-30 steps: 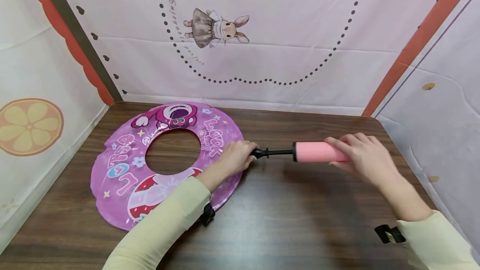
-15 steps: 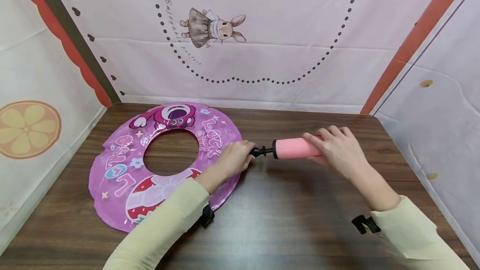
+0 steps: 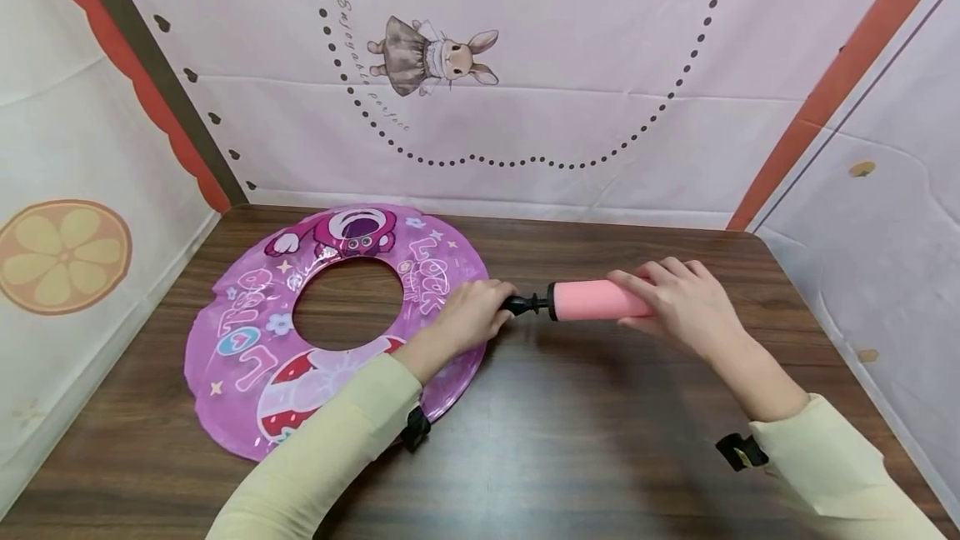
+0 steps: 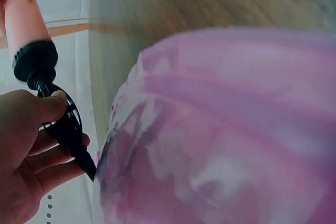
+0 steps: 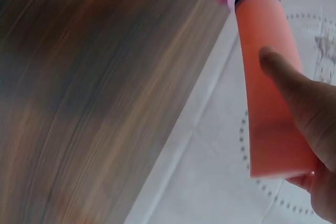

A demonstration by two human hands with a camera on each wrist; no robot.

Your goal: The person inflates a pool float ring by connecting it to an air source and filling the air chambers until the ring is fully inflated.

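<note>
A pink hand pump (image 3: 596, 300) with black end parts lies level above the table in the head view. My right hand (image 3: 688, 307) grips the pink barrel (image 5: 270, 108), thumb along one side in the right wrist view. With fingers and thumb, my left hand (image 3: 472, 312) holds the pump's black nozzle end (image 4: 65, 127). In the left wrist view that nozzle's tip meets the edge of a purple swim ring (image 3: 442, 252), and the joint itself is hidden. The ring lies flat, puffed out with some creases at its rim, and my left forearm crosses over it.
Brown wood-grain table (image 3: 555, 440) lies under everything. Printed cloth walls (image 3: 570, 40) stand along its back and both sides. A black strap (image 3: 415, 427) sits at the left cuff and another strap (image 3: 741, 451) at the right cuff.
My right hand has pushed the pink barrel left toward my left hand, and the black rod between them has shortened. Over the last half second little differs. The left hand stays in place.
</note>
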